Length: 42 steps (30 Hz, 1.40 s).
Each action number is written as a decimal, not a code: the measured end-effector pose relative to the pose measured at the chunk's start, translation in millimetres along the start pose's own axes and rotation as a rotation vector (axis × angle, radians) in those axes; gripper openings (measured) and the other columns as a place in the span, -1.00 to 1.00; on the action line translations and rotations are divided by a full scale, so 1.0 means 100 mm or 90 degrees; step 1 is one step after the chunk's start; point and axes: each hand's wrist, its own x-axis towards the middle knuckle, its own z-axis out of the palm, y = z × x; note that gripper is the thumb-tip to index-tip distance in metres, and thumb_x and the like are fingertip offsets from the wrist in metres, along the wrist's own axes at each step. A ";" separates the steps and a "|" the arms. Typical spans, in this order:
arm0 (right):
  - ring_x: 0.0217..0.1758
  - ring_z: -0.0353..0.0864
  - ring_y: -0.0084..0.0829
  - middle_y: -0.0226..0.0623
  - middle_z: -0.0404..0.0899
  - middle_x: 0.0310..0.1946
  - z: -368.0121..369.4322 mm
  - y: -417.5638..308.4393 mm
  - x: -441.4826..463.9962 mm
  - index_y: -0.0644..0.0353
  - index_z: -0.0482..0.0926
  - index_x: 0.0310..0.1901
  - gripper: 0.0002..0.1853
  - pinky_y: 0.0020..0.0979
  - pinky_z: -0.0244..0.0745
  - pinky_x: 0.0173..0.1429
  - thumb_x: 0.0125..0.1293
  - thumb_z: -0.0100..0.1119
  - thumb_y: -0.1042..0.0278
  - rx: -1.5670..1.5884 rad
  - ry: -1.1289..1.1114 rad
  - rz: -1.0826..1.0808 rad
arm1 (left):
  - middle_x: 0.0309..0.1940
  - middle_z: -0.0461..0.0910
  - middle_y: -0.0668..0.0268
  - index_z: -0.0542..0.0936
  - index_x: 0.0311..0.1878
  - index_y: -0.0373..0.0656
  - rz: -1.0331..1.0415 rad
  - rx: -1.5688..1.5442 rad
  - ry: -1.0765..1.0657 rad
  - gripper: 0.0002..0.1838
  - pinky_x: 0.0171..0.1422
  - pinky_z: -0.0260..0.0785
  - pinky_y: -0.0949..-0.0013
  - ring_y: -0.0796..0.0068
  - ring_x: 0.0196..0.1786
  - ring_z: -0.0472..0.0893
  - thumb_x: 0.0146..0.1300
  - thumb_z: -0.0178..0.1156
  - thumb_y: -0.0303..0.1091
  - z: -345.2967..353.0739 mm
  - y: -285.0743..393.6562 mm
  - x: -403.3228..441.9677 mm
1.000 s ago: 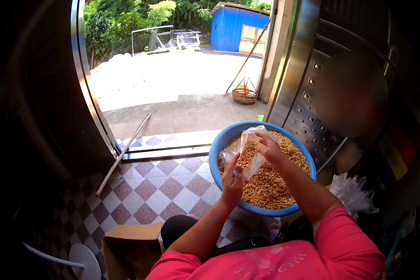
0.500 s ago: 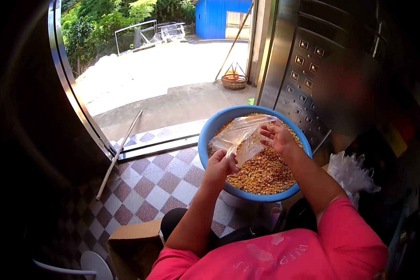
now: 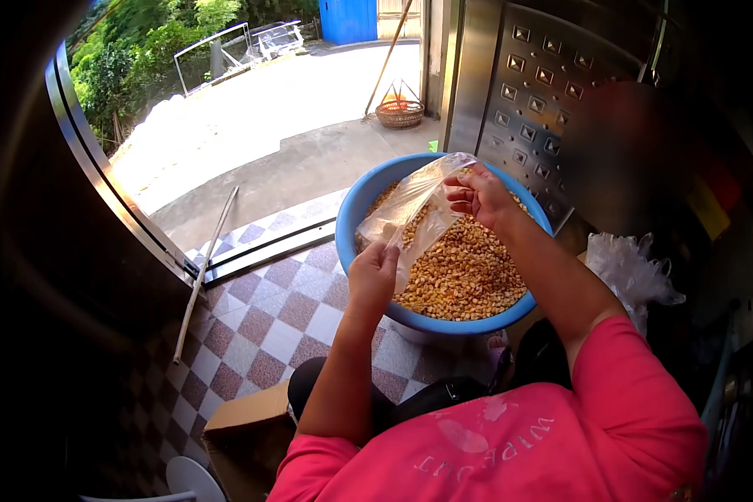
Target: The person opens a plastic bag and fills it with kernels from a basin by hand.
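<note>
Tiled floor [image 3: 280, 339]: checkered.
Blue tub [image 3: 351, 226]: yellow kernels [image 3: 468, 284] held inside.
Clear bag [image 3: 414, 197]: stretched over kernels.
Left hand [image 3: 372, 272]: clamped on bag's near end.
Right hand [image 3: 483, 198]: far end pinched.

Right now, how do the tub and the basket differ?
The tub is plain blue; the basket is brown and woven. The tub stands inside the doorway, the basket outside it. The tub holds kernels, while the basket holds something orange, too small to identify. Both are round and open-topped.
</note>
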 end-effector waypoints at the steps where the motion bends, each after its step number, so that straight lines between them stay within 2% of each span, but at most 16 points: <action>1: -0.28 0.61 -0.38 -0.20 0.53 -0.10 -0.02 0.01 0.00 0.10 0.32 0.10 -0.69 -0.36 0.61 -0.29 0.33 -0.06 0.41 0.000 0.001 -0.001 | -0.70 0.40 0.33 0.52 -0.34 -0.25 0.001 0.000 -0.001 -0.71 -0.47 0.31 0.38 0.51 -0.59 0.42 0.30 0.13 -0.18 -0.02 0.03 0.01; 3: -0.38 0.61 -0.44 -0.23 0.57 -0.20 -0.08 0.02 -0.02 0.16 0.39 0.05 -0.73 -0.41 0.60 -0.33 0.32 -0.03 0.42 -0.021 -0.008 0.006 | -0.72 0.34 0.42 0.52 -0.35 -0.22 -0.108 -0.368 0.008 -0.70 -0.57 0.26 0.51 0.65 -0.66 0.33 0.37 0.04 -0.17 -0.07 0.11 0.02; 7: -0.49 0.58 -0.52 -0.29 0.60 -0.35 -0.19 -0.05 -0.27 0.17 0.48 -0.09 -0.82 -0.50 0.55 -0.39 0.31 0.02 0.38 -0.165 -0.049 0.036 | -0.78 0.23 0.47 0.47 -0.33 -0.21 -0.077 -0.562 -0.019 -0.65 -0.66 0.19 0.57 0.72 -0.75 0.18 0.45 -0.12 -0.15 -0.01 0.11 0.00; 9: -0.59 0.53 -0.57 -0.32 0.59 -0.44 -0.26 -0.05 -0.41 0.18 0.52 -0.24 -0.87 -0.60 0.45 -0.46 0.28 0.07 0.34 -0.411 -0.132 0.016 | -0.79 0.21 0.48 0.46 -0.33 -0.21 -0.077 -0.580 -0.019 -0.64 -0.67 0.18 0.56 0.72 -0.76 0.17 0.45 -0.15 -0.14 0.01 0.14 -0.01; 11: -0.51 0.57 -0.46 -0.25 0.58 -0.44 -0.33 0.02 -0.58 0.22 0.51 -0.27 -0.81 -0.48 0.46 -0.40 0.24 0.14 0.27 -0.508 -0.119 0.015 | -0.80 0.19 0.48 0.44 -0.34 -0.20 -0.074 -0.597 -0.018 -0.63 -0.68 0.17 0.56 0.72 -0.77 0.15 0.46 -0.17 -0.14 0.04 0.15 -0.01; 13: -0.32 0.60 -0.21 -0.10 0.58 -0.38 -0.41 0.07 -0.73 0.28 0.48 -0.21 -0.72 -0.30 0.49 -0.21 0.23 0.15 0.21 -0.843 -0.152 -0.109 | -0.80 0.19 0.48 0.43 -0.34 -0.19 -0.059 -0.611 -0.015 -0.63 -0.69 0.15 0.56 0.71 -0.77 0.16 0.46 -0.17 -0.12 0.06 0.13 -0.02; 17: -0.10 0.53 -0.02 0.04 0.54 -0.22 -0.35 0.19 -0.93 0.29 0.45 -0.13 -0.65 -0.17 0.41 0.00 0.20 0.16 0.18 -0.944 -0.164 -0.047 | -0.80 0.19 0.47 0.43 -0.34 -0.19 -0.052 -0.622 -0.013 -0.62 -0.70 0.13 0.57 0.70 -0.78 0.16 0.46 -0.19 -0.11 0.10 0.12 -0.06; 23: 0.02 0.47 -0.01 0.05 0.49 -0.10 -0.26 0.42 -0.94 0.24 0.44 -0.03 -0.62 -0.17 0.36 0.12 0.18 0.16 0.21 -0.897 -0.185 -0.113 | -0.78 0.23 0.46 0.43 -0.31 -0.19 -0.042 -0.564 -0.026 -0.64 -0.70 0.10 0.58 0.70 -0.78 0.20 0.46 -0.18 -0.12 0.13 0.13 -0.09; 28: -0.18 0.56 -0.14 -0.08 0.58 -0.28 -0.39 0.54 -0.80 0.26 0.45 -0.05 -0.66 -0.28 0.46 -0.05 0.16 0.18 0.31 -0.857 -0.197 -0.112 | -0.79 0.21 0.44 0.43 -0.31 -0.19 -0.043 -0.553 -0.027 -0.61 -0.71 0.09 0.54 0.67 -0.79 0.16 0.47 -0.22 -0.10 0.14 0.11 -0.09; 30: -0.45 0.51 -0.41 -0.28 0.52 -0.48 -0.41 0.46 -0.76 0.24 0.47 -0.10 -0.75 -0.41 0.45 -0.38 0.20 0.15 0.37 -0.613 -0.190 0.119 | -0.79 0.21 0.44 0.43 -0.31 -0.18 -0.040 -0.554 -0.028 -0.62 -0.71 0.08 0.54 0.67 -0.79 0.16 0.47 -0.22 -0.10 0.14 0.09 -0.10; 31: -0.45 0.51 -0.41 -0.28 0.52 -0.48 -0.49 0.43 -0.72 0.24 0.47 -0.10 -0.75 -0.41 0.45 -0.38 0.20 0.15 0.37 -0.616 -0.194 0.118 | -0.79 0.21 0.45 0.42 -0.31 -0.18 -0.044 -0.565 -0.036 -0.62 -0.71 0.08 0.54 0.68 -0.79 0.16 0.47 -0.22 -0.11 0.16 0.10 -0.10; 33: -0.58 0.32 -0.66 -0.44 0.39 -0.56 -0.56 0.35 -0.65 0.19 0.48 -0.11 -0.82 -0.60 0.22 -0.60 0.28 0.10 0.40 -0.131 -0.218 0.355 | -0.79 0.21 0.45 0.42 -0.32 -0.18 -0.048 -0.578 -0.038 -0.62 -0.72 0.08 0.55 0.68 -0.79 0.16 0.47 -0.22 -0.11 0.15 0.09 -0.09; 34: -0.63 0.19 -0.74 -0.48 0.32 -0.58 -0.52 0.28 -0.66 0.17 0.47 -0.08 -0.85 -0.71 0.01 -0.66 0.35 0.02 0.42 -0.058 -0.213 0.347 | -0.79 0.22 0.45 0.42 -0.32 -0.18 -0.039 -0.571 -0.038 -0.63 -0.72 0.08 0.55 0.68 -0.79 0.16 0.47 -0.22 -0.11 0.15 0.09 -0.09; 39: -0.63 0.12 -0.72 -0.44 0.34 -0.51 -0.19 -0.10 -0.38 0.23 0.46 -0.04 -0.82 -0.70 0.04 -0.65 0.36 -0.03 0.48 0.076 -0.192 0.336 | -0.79 0.22 0.45 0.41 -0.31 -0.18 -0.030 -0.558 -0.039 -0.63 -0.73 0.08 0.55 0.68 -0.79 0.17 0.47 -0.23 -0.12 0.15 0.09 -0.09; 41: -0.52 0.36 -0.64 -0.34 0.40 -0.41 -0.06 -0.09 -0.18 0.25 0.45 -0.01 -0.80 -0.65 0.35 -0.58 0.36 -0.06 0.50 0.157 -0.202 0.341 | -0.79 0.23 0.45 0.41 -0.31 -0.18 -0.041 -0.563 -0.042 -0.64 -0.72 0.08 0.56 0.68 -0.79 0.18 0.47 -0.23 -0.12 0.15 0.11 -0.09; 42: -0.52 0.36 -0.64 -0.34 0.40 -0.41 0.05 -0.06 -0.14 0.25 0.45 -0.01 -0.80 -0.65 0.35 -0.58 0.36 -0.06 0.50 0.156 -0.205 0.340 | -0.79 0.23 0.45 0.41 -0.31 -0.18 -0.039 -0.562 -0.041 -0.64 -0.72 0.08 0.56 0.68 -0.79 0.18 0.47 -0.23 -0.12 0.15 0.11 -0.10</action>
